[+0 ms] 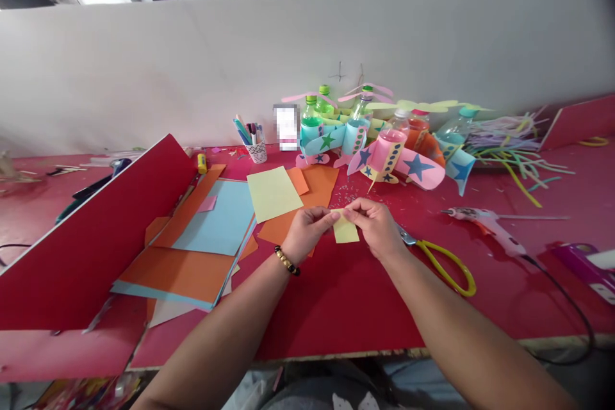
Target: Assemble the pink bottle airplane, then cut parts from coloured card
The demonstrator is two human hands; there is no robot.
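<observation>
A small piece of pale yellow paper (346, 230) is pinched at its top edge between both my hands, just above the red table (336, 307). My left hand (311, 229) grips its upper left corner with thumb and fingers. At the upper right, my right hand (373, 223) pinches it the same way. Behind my left hand lies a larger pale yellow sheet (274, 193), partly over orange paper (321, 187). Scissors with yellow handles (444, 262) rest beside my right wrist, their blades partly hidden by it.
Plastic-bottle airplanes (391, 147) with paper wings stand at the back. A pink glue gun (485, 224) with its cord lies right. Stacked orange and blue paper (211, 218) lies left, beside an upright red board (96, 237). A pen cup (257, 151) stands near the wall.
</observation>
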